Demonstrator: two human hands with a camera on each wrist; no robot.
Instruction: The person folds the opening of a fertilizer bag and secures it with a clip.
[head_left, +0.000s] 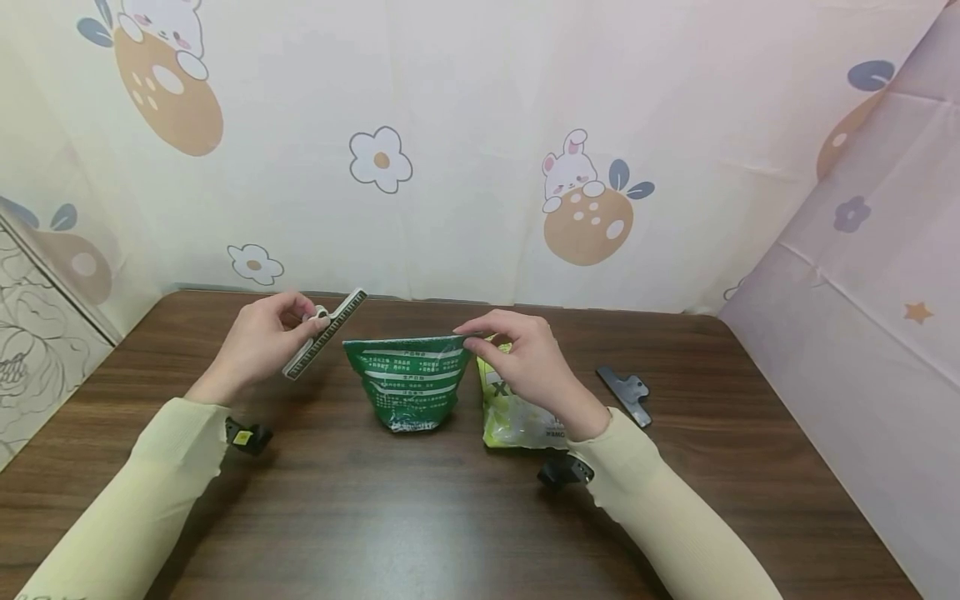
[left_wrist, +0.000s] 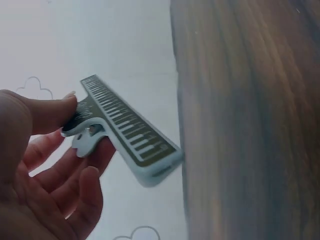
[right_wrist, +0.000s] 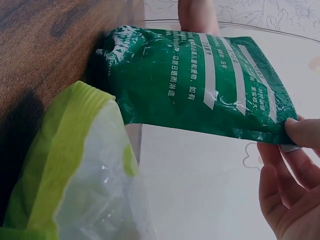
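The green foil packet (head_left: 408,383) stands on the brown wood-grain table (head_left: 360,517), glossy and creased, crossed by pale bands and lines of white Chinese print; it narrows toward a crinkled base below its wide, straight top edge. The right hand (head_left: 528,357) pinches that edge's right-hand corner between thumb and fingers. Just left of the packet and apart from it, the left hand (head_left: 270,335) grips a pale bag clip (head_left: 327,340), its dark face patterned like piano keys.
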